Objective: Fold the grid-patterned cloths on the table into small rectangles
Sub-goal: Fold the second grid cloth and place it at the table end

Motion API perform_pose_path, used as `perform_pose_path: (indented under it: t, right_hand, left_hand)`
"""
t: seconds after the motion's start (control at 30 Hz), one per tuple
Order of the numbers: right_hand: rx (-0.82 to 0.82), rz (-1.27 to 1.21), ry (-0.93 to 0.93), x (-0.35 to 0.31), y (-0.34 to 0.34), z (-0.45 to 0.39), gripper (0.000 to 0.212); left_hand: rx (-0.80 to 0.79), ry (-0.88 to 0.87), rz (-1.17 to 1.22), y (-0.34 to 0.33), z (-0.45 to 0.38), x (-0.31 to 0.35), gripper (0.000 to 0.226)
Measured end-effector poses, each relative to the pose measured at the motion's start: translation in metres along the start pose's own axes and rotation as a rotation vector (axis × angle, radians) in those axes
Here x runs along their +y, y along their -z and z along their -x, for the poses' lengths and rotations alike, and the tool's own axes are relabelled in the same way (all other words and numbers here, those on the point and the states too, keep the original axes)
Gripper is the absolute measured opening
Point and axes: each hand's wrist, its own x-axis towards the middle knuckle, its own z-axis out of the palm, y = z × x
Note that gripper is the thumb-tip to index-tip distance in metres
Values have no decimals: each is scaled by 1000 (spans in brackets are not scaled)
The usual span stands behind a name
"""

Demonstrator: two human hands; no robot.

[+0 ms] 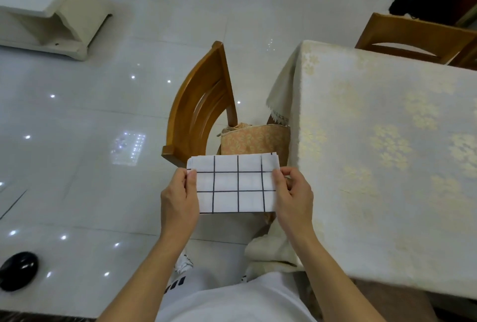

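left hand [178,195] and right hand [293,192] are pinching the folded grid cloth [236,183] by its side edges; it's looking light, soft, floppy.

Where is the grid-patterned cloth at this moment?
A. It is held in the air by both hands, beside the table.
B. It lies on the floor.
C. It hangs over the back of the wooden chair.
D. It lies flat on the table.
A: the left hand and the right hand pinch the two short ends of the folded grid-patterned cloth, which is off the table, in front of the wooden chair.
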Motion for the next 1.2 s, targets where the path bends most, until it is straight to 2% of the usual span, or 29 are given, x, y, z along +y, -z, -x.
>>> perform_pose_path:
  t: [0.2, 0.4, 0.57, 0.83, 1.2]
  right_hand:
    - [4, -62, -80, -36, -73, 10, 15]
    - [11, 10, -52, -65, -152, 11, 13]
    - [-57, -12, -25, -96, -199, 7, 13]
    - [-87, -75, -16, -124, -260, -26, 14]
    - [8, -146, -51, -157, -336, -143, 15]
  left_hand:
    - [-35, -38, 43, 62, -52, -26, 23]
    - [2, -58, 61, 127, -100, -58, 28]
    - [30, -52, 57, 159, -135, -83, 29]
    - [41, -25, 57, 179, -202, -109, 31]
    - [-12, -36, -8, 176, -356, -80, 34]
